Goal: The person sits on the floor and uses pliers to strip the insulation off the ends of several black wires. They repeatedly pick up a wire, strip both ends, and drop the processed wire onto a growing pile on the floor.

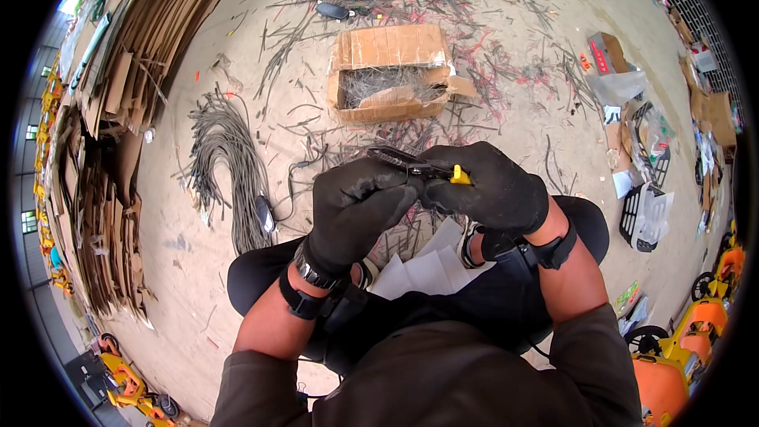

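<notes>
Both hands wear black work gloves and meet in front of me, above the floor. My right hand (486, 190) is closed around a dark hand tool (394, 157) with a yellow part (459, 175) by the fingers. The tool's dark end reaches left over my left hand. My left hand (362, 204) has its fingers and thumb drawn together right under the tool; whether something thin is pinched there is hidden. Just beyond the hands, a torn open cardboard box (388, 47) holds a tangle of fine grey strands (379, 84). Cut cable pieces (474, 53) litter the floor around it.
A looped bundle of grey cables (228, 166) lies at the left, beside a dark oval device (265, 213). Flattened cardboard (148, 29) is stacked farther left. White sheets (424, 273) lie between my feet. Black plastic baskets (637, 216) and orange-yellow vehicles (691, 338) stand at the right.
</notes>
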A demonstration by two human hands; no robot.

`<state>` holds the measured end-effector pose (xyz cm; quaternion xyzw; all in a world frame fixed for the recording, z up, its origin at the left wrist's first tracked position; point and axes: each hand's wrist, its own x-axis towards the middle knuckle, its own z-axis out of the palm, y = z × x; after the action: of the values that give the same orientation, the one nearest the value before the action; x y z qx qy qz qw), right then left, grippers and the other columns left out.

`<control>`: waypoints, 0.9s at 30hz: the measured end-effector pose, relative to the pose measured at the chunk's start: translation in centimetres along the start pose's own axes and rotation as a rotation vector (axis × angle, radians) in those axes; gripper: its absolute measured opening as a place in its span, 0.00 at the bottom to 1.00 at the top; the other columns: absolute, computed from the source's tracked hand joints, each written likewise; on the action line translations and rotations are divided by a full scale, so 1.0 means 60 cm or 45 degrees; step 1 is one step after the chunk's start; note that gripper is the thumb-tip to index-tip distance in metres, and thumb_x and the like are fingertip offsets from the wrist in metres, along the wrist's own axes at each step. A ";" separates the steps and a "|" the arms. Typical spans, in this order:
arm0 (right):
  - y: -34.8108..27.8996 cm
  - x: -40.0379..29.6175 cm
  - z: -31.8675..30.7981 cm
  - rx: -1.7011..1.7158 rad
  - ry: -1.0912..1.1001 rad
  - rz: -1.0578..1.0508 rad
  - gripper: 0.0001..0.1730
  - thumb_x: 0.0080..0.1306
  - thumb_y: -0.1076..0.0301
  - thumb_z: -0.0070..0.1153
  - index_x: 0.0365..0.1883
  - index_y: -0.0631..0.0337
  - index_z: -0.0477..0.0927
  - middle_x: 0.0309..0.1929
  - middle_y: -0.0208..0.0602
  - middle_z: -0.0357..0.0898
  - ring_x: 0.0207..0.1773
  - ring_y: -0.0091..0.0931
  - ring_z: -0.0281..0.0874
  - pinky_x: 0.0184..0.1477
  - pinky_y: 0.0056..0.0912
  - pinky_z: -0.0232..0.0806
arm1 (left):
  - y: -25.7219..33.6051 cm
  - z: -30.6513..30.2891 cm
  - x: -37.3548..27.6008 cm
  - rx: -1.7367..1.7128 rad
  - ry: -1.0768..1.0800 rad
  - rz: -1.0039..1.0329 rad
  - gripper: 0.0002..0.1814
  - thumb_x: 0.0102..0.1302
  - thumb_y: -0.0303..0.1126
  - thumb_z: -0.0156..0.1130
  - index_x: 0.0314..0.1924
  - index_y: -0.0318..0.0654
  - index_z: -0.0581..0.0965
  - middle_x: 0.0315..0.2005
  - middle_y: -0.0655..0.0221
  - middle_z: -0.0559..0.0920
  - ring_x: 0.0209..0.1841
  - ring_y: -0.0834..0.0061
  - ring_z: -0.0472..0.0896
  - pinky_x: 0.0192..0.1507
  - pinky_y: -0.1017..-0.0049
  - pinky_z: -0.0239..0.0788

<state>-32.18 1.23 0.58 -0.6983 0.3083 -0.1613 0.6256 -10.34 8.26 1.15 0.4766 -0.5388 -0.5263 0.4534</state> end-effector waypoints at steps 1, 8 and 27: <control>-0.002 0.001 -0.003 -0.088 0.002 -0.050 0.16 0.70 0.67 0.59 0.53 0.66 0.82 0.36 0.35 0.85 0.35 0.19 0.79 0.38 0.26 0.72 | 0.003 -0.003 0.003 0.021 -0.028 0.017 0.07 0.64 0.19 0.61 0.38 0.26 0.85 0.28 0.63 0.86 0.30 0.80 0.82 0.33 0.78 0.72; -0.006 -0.010 -0.003 0.469 -0.205 0.253 0.16 0.72 0.62 0.60 0.52 0.64 0.83 0.31 0.32 0.85 0.30 0.20 0.78 0.35 0.27 0.72 | 0.019 0.003 -0.001 -0.323 -0.172 0.086 0.07 0.64 0.16 0.59 0.39 0.24 0.84 0.30 0.58 0.87 0.35 0.70 0.87 0.40 0.72 0.78; 0.036 0.002 0.006 -0.580 0.516 -0.208 0.20 0.62 0.66 0.69 0.53 0.59 0.84 0.45 0.51 0.86 0.44 0.46 0.85 0.46 0.43 0.77 | 0.002 0.011 0.003 0.217 -0.008 -0.011 0.04 0.66 0.25 0.66 0.37 0.32 0.83 0.23 0.66 0.82 0.24 0.77 0.80 0.28 0.75 0.70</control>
<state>-32.37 1.36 -1.62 -0.7966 0.3977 -0.2737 0.3639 -11.04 8.20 1.27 0.5140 -0.5812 -0.4819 0.4071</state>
